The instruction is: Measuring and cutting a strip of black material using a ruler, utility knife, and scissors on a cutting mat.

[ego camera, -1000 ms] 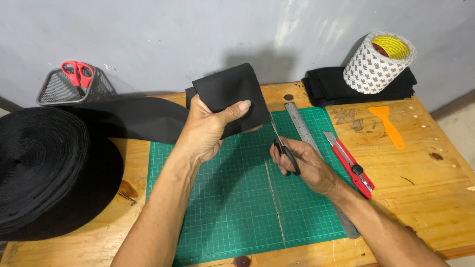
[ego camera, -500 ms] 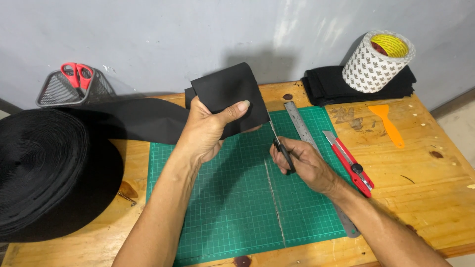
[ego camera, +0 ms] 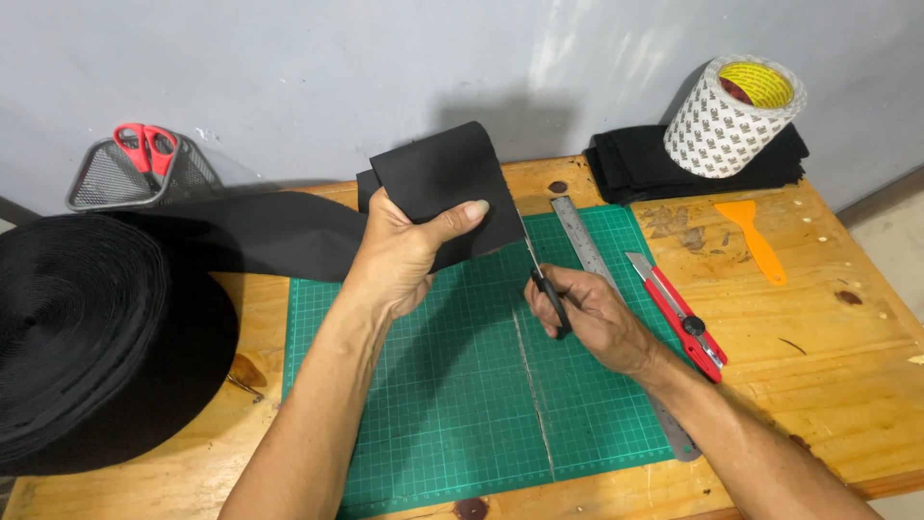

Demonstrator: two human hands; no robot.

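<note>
Webbing [ego camera: 438,183], a wide black band, runs from the big roll [ego camera: 87,337] at the left across the table [ego camera: 866,385] and rises folded above the green mat [ego camera: 462,385]. Left hand [ego camera: 404,252] grips the fold, thumb across its front. Right hand [ego camera: 592,316] is closed around black scissors [ego camera: 541,274], blades at the fold's right edge. Tape roll [ego camera: 733,116], steel ruler [ego camera: 587,241], red knife [ego camera: 679,318] and orange scraper [ego camera: 753,236] lie to the right.

We see the black strap end [ego camera: 438,188], wide and matte, folded over and held upright above the green mat's far edge. Black-handled scissors [ego camera: 545,279] point their blades at its lower right edge.
</note>
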